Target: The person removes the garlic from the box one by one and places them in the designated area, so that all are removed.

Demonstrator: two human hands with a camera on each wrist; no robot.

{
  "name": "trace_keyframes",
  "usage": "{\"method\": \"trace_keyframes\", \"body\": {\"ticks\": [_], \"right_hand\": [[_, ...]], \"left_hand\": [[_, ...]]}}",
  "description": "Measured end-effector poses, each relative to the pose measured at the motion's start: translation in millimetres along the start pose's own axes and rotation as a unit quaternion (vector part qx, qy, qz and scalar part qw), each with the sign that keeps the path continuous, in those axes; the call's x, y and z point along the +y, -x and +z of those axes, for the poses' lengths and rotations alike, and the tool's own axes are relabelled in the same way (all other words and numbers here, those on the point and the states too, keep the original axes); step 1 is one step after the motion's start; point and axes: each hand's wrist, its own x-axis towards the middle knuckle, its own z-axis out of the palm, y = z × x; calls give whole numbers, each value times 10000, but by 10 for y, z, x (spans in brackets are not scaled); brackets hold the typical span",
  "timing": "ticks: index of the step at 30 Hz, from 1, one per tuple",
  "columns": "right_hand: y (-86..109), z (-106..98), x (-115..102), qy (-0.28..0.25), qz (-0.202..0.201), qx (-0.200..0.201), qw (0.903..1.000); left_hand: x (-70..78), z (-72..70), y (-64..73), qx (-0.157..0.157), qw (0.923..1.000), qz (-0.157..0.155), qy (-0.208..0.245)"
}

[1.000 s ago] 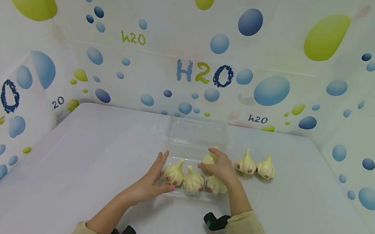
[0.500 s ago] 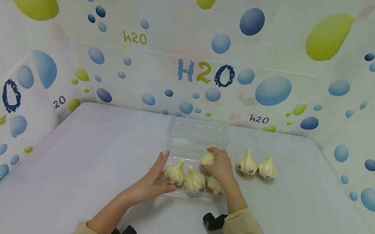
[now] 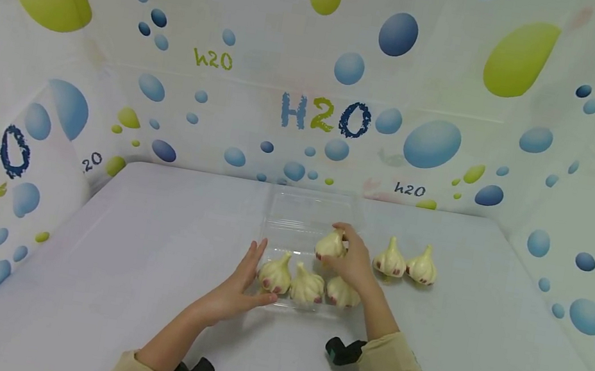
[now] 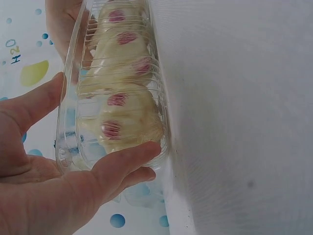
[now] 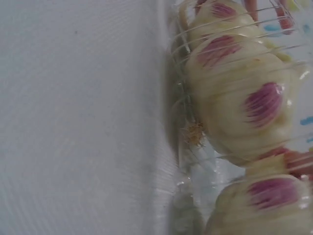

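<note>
Fingers of my right hand (image 3: 354, 269) pinch a garlic bulb (image 3: 327, 245) at the back right of the clear plastic clamshell box (image 3: 290, 306). In front of it, a row of three more garlic bulbs (image 3: 307, 286) sits inside along the near wall; the rightmost bulb (image 3: 341, 293) is partly behind the right wrist. At the left end, my left hand (image 3: 233, 295) touches the box with straight, spread fingers, its thumb along the near wall. Through the ribbed side in the left wrist view, pink-marked bulbs (image 4: 129, 112) show. Bulbs (image 5: 239, 98) fill the right wrist view.
Two loose garlic bulbs stand on the white table (image 3: 151, 221) right of the box, one bulb (image 3: 390, 257) beside the other bulb (image 3: 422, 267). The box's lid (image 3: 314, 209) lies opened away from me. A patterned sheet (image 3: 273, 45) walls the table's back and sides.
The garlic bulb in my right hand has shifted slightly left and away from me, and more of it shows between the fingers. My left hand stays at the box's left end.
</note>
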Motion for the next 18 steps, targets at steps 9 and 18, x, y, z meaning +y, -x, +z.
{"method": "trace_keyframes", "body": {"ticks": [9,18], "right_hand": [[9,-141,-56,-561,186,-261,9979],[42,-292,-123,-836,-160,-342,9958]], "left_hand": [[9,-8,12,-29,10000,-17,48],[7,-12,19,-26,10000,26,17]]}}
